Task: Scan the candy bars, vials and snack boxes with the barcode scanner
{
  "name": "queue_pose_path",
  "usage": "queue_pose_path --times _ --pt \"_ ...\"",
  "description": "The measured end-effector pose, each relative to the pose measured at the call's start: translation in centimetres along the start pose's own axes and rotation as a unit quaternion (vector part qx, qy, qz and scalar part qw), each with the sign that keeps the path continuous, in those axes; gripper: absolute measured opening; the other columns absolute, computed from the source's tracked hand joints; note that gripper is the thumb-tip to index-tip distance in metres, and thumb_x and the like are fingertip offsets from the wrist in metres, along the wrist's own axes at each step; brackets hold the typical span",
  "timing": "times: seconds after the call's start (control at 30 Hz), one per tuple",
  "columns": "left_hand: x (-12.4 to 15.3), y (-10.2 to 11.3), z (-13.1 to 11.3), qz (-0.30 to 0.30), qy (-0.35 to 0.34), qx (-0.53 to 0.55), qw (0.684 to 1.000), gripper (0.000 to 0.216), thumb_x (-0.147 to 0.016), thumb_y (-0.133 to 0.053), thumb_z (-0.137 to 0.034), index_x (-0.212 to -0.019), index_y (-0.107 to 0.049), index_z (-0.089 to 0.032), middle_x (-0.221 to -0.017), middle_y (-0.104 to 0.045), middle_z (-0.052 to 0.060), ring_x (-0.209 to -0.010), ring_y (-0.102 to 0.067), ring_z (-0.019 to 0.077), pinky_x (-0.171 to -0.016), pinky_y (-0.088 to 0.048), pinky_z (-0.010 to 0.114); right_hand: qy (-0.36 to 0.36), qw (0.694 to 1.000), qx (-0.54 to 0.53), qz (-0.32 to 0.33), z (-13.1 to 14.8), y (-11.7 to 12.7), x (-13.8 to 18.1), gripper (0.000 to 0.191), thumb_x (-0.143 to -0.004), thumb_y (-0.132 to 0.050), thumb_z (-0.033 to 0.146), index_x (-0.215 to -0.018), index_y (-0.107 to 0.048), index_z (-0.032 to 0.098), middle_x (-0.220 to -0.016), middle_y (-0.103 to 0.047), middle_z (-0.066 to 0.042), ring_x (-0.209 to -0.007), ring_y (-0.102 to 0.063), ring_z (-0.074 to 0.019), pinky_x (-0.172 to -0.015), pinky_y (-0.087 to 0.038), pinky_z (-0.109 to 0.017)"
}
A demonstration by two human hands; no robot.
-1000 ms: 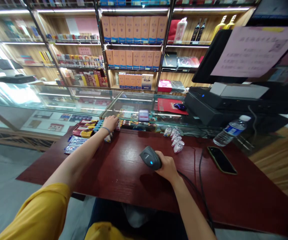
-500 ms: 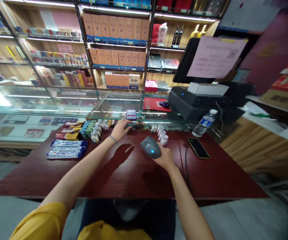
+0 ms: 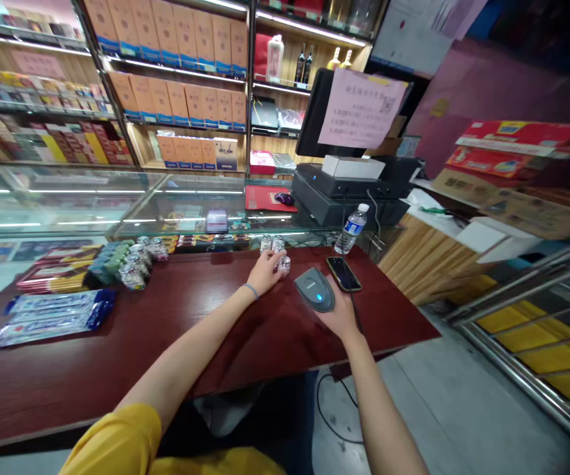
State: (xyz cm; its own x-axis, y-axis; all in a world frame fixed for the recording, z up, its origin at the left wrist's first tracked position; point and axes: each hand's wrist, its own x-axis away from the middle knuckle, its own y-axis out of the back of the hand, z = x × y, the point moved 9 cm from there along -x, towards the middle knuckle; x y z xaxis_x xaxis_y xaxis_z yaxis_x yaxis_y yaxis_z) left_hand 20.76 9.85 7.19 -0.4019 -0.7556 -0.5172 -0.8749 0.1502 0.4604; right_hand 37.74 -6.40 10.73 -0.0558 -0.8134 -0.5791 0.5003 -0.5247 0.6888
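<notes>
Near the far edge of the tabletop (image 3: 181,297) sits a group of small silvery containers (image 3: 278,243), with your left hand (image 3: 265,272) at them, its fingers curled against the nearest one. Whether those fingers pinch it cannot be determined. Your right hand (image 3: 340,315) is wrapped around a dark grey scanner (image 3: 315,289), held above the tabletop, blue light lit. Just beyond that hand lies a phone (image 3: 343,273), with a water bottle (image 3: 351,229) behind it. To your left lie blue-and-white packets (image 3: 57,316).
</notes>
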Motion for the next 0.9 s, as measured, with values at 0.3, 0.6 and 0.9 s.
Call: queue_pose_path --times 0.3,0.6,0.9 --pt "0.4 -1.5 -1.0 -0.001 -0.053 -0.066 0.996 0.034 -0.081 -0.068 -0.016 -0.114 -0.068 -0.021 -0.114 -0.059 0.011 -0.109 -0.057 0.0258 -0.101 -0.047 0.043 -0.007 1.0 0.016 0.004 -1.0 0.2 0.4 0.036 -0.076 -0.067 0.036 -0.109 -0.06 0.022 -0.081 -0.075 -0.006 -0.072 -0.074 -0.0269 -0.062 -0.053 -0.03" --pt "4.0 4.3 0.7 -0.06 0.077 0.232 0.968 0.038 -0.084 -0.071 -0.03 -0.119 -0.062 -0.02 -0.123 -0.063 0.01 -0.11 -0.061 0.0227 -0.097 -0.05 0.037 -0.013 1.0 0.018 0.0 0.1 -1.1 -0.3 0.04 -0.076 -0.067 0.039 -0.113 -0.059 0.024 -0.079 -0.075 -0.005 -0.071 -0.073 -0.0275 -0.06 -0.052 -0.03" --pt "9.0 14.9 6.2 -0.152 0.212 0.5 0.826 0.05 -0.08 -0.077 -0.027 -0.126 -0.057 -0.025 -0.137 -0.058 0.01 -0.108 -0.063 0.0219 -0.08 -0.055 0.035 0.011 1.0 -0.001 -0.001 3.9 -7.3 -2.5 0.045 -0.074 -0.066 0.04 -0.116 -0.058 0.023 -0.078 -0.075 -0.004 -0.069 -0.074 -0.0275 -0.06 -0.052 -0.03"
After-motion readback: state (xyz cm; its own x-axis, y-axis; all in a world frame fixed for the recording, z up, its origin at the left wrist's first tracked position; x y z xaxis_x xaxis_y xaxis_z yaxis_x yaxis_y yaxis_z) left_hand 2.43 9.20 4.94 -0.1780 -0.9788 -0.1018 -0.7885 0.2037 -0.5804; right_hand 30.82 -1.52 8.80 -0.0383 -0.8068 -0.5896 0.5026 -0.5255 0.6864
